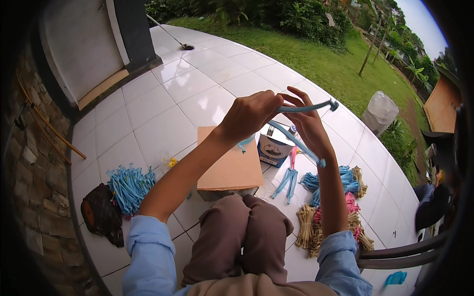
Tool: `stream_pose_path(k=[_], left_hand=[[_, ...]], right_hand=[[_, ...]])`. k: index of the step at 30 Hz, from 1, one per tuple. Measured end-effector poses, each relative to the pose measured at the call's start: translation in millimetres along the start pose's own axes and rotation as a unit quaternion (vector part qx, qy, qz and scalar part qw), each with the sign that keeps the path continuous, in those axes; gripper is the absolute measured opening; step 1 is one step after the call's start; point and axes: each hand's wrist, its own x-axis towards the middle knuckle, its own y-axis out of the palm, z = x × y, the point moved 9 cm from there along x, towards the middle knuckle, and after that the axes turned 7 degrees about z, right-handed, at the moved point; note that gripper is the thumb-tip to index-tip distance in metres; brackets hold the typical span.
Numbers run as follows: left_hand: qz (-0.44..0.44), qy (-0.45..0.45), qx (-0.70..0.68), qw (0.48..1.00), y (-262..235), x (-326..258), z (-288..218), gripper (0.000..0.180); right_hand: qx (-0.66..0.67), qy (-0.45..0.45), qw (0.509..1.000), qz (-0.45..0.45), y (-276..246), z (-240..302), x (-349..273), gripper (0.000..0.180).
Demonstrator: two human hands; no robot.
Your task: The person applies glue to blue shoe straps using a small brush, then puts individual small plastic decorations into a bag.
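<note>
I see light-blue, knob-ended cords (311, 107), aloft, pinched in the left hand (253, 114); right hand (310, 122) alongside, fingers parted, hold unclear. Blue-and-white rectangular carton (274, 150), front bearing printed lettering.

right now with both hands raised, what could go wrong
The blue cords at the left hand and right hand have free ends that might tangle or slip. Blue bundles and tan bundles lie together on the floor and could mix. The blue-and-white container stands beside the tan board, so a lowered hand might knock it.
</note>
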Motion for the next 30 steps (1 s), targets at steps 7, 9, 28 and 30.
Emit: stream_pose_path(k=[7, 9, 28, 30], left_hand=[[-0.003, -0.169, -0.048, 0.984, 39, -2, -18, 0.012], [0.012, -0.167, -0.058, 0.984, 45, -5, -31, 0.013], [0.067, -0.342, -0.39, 0.852, 127, -87, -8, 0.029], [0.044, -0.327, -0.334, 0.883, 123, -93, -8, 0.028]], right_hand=[[0.041, -0.126, 0.988, -0.083, 1, 17, -59, 0.057], [0.066, -0.136, 0.986, -0.077, -4, 23, -62, 0.055], [-0.015, -0.007, 0.994, -0.109, 0, -80, -80, 0.046], [-0.037, -0.023, 0.988, -0.146, 6, -92, -84, 0.041]])
